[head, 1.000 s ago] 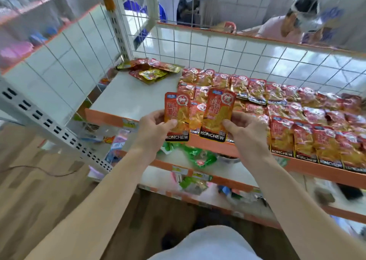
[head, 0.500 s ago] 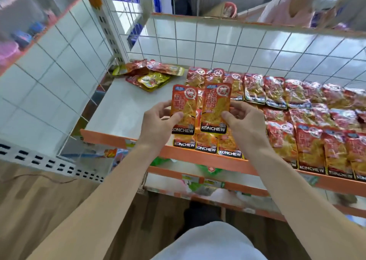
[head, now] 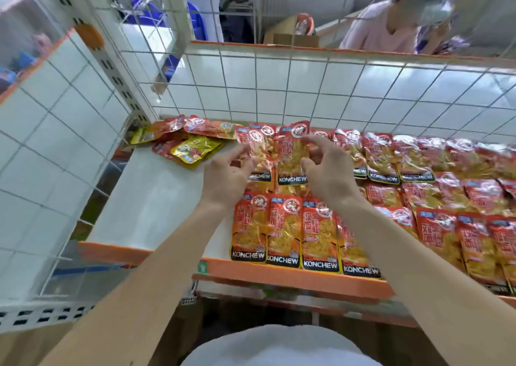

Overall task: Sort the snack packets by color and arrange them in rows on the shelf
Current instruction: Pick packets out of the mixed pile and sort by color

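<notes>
Packets red-orange w/ black bottom strip; yellow packet centre-left; shelf white, orange front edge; back mesh white squares.

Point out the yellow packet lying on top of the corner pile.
The yellow packet at the pile's front, nearest the left hand; the other yellow packet, by the mesh wall, sits partly under red ones.

"KONCHEW" is printed along each red snack packet's bottom band.

Person in pink, blue crate
</notes>
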`<state>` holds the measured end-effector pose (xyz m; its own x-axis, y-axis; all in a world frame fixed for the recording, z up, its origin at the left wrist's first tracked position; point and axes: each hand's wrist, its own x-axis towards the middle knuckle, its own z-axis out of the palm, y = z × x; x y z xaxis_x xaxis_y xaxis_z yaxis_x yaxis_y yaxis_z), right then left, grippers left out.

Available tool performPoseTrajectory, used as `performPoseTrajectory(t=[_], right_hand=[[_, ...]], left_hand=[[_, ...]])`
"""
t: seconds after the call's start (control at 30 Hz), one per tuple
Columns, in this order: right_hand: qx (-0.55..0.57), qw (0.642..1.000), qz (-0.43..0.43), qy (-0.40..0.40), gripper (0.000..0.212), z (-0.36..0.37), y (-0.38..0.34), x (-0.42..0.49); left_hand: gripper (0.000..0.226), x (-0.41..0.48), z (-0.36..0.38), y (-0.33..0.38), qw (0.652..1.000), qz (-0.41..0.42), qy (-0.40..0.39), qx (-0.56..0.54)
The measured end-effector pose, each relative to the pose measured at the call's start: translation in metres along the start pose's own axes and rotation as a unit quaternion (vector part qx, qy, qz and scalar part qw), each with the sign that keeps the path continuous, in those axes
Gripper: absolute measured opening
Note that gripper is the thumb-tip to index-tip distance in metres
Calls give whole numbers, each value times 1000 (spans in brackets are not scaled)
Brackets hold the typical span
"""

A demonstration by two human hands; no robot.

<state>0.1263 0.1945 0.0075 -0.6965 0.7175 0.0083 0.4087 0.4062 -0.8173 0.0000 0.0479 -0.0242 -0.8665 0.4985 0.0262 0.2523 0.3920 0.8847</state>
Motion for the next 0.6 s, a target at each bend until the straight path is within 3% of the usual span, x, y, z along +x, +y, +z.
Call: performPoseTrajectory(t=[0.1,0.27,0.4,0.53,0.6], right_hand=[[-53,998,-23,8,49,7,-2,15],[-163,986,-43,-10,48,23,10,26],[-283,958,-45,0,41,29,21,24],[-320,944,-82,-1,42,34,25,18],[-333,939,-89,-25,46,37,26,16]], left_hand=[[41,20,8,-7,993,62,-26,96],[37,33,20,-31,950,168,-9,264],[42,31,21,-40,944,183,14,275],[47,28,22,-46,920,247,-37,301],[48,30,23,-46,920,233,-52,311]])
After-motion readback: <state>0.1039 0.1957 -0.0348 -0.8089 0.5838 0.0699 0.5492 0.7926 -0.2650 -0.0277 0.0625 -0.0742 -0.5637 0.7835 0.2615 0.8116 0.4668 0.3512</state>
